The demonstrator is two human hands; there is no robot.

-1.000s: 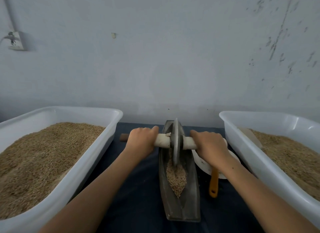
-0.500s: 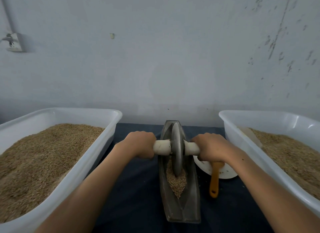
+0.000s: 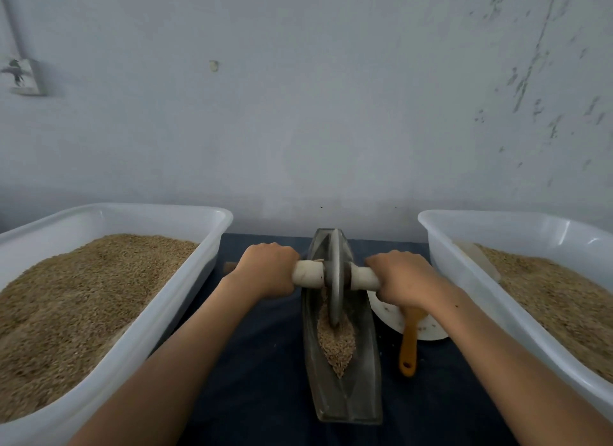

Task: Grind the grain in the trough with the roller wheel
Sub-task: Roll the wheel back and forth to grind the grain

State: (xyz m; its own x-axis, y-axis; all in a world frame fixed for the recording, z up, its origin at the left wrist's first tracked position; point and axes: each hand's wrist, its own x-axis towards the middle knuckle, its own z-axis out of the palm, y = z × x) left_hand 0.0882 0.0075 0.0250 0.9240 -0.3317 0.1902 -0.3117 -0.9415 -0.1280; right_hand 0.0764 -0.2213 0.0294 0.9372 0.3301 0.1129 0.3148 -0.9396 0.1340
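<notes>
A narrow grey metal trough (image 3: 361,379) lies lengthwise on the dark cloth in front of me. Brown grain (image 3: 336,342) fills its middle groove. The thin metal roller wheel (image 3: 334,279) stands upright in the trough with its rim down in the grain. A pale wooden axle handle (image 3: 308,274) runs through the wheel. My left hand (image 3: 265,269) grips the axle's left end and my right hand (image 3: 403,279) grips its right end, knuckles up.
A large white tub (image 3: 185,293) heaped with grain stands on the left, and a second white tub (image 3: 464,279) with grain on the right. A white plate (image 3: 428,329) and an orange-handled brush (image 3: 409,342) lie between trough and right tub. A grey wall rises close behind.
The wheel has rolled toward me along the trough, from the far end down into the grain pile. Both hands came back with the axle.
</notes>
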